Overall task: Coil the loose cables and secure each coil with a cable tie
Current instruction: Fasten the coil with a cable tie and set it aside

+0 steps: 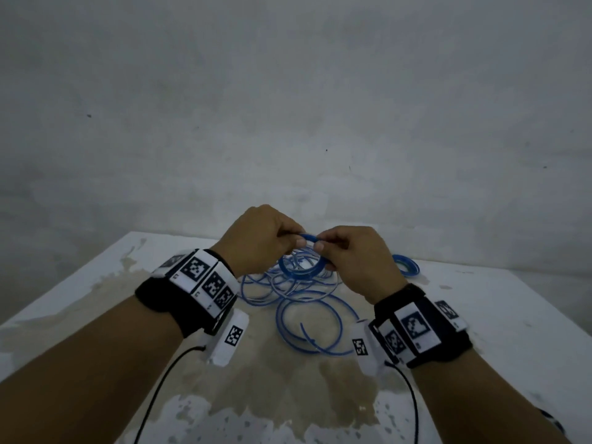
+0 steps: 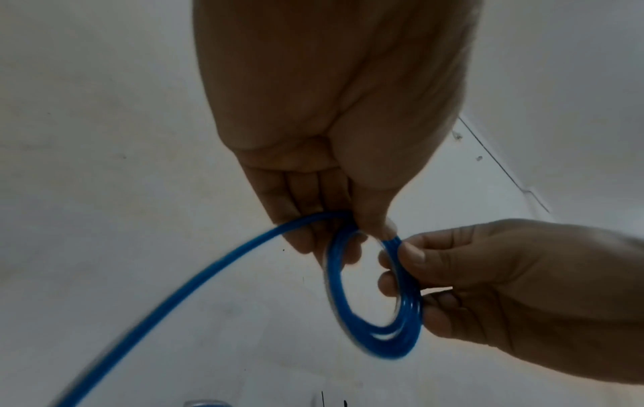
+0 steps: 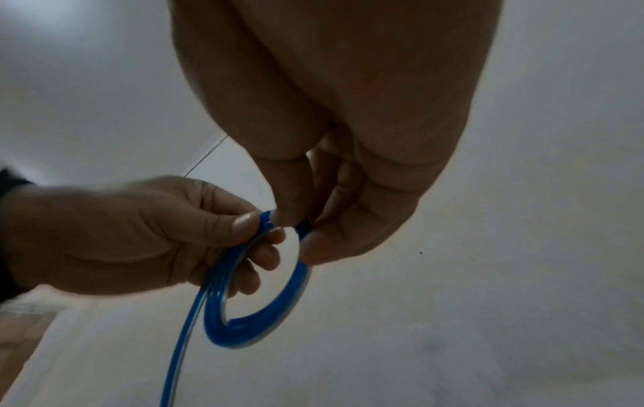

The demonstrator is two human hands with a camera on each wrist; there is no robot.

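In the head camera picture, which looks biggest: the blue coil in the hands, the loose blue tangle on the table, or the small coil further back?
1. loose tangle
2. held coil
3. far coil, though distance shrinks it.

Held coil above loose cable on table

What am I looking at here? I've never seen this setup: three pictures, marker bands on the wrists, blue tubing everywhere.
No machine: a person works with bare hands, wearing a camera on the head and one on each wrist; the checkered bands belong to that gear. The wide picture is the head view, the other two look along each hand. The left hand and the right hand both pinch a small blue coil held above a white table. From it a loose cable trails down into untidy loops on the table. A second coil lies behind the right hand. No cable tie is visible.
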